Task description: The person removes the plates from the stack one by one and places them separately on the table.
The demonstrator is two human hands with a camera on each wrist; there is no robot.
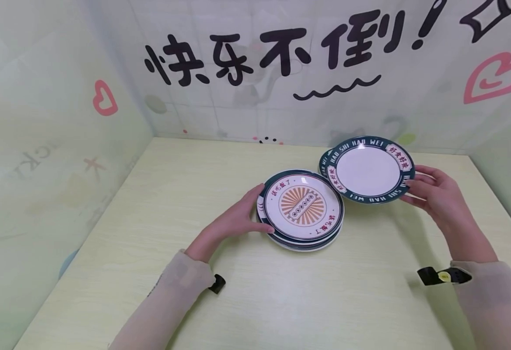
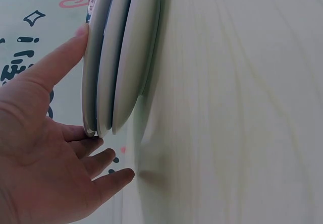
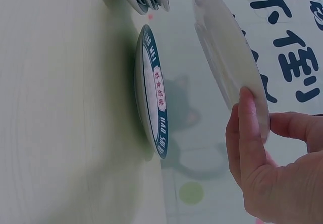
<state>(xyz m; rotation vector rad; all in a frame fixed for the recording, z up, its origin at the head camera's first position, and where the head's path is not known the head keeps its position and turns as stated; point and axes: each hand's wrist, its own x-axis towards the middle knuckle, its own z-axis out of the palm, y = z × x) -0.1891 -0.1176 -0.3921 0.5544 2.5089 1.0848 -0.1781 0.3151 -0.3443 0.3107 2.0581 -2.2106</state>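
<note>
A stack of plates (image 1: 305,206) stands on the table, its top plate white with an orange sunburst and a dark green rim. My left hand (image 1: 240,214) touches the stack's left side, thumb at the near rim; in the left wrist view the other fingers (image 2: 98,163) are spread. My right hand (image 1: 441,197) pinches the right rim of a green-rimmed white plate (image 1: 367,171), raised and tilted. In the right wrist view its pale underside (image 3: 232,47) shows. Another green-rimmed plate (image 3: 154,93) lies below on the table, mostly hidden in the head view.
The pale wooden table (image 1: 159,204) meets a back wall (image 1: 220,116) with black lettering and pink hearts close behind the plates. Side walls stand at left (image 1: 41,160) and right (image 1: 509,146). Both wrists wear dark bands.
</note>
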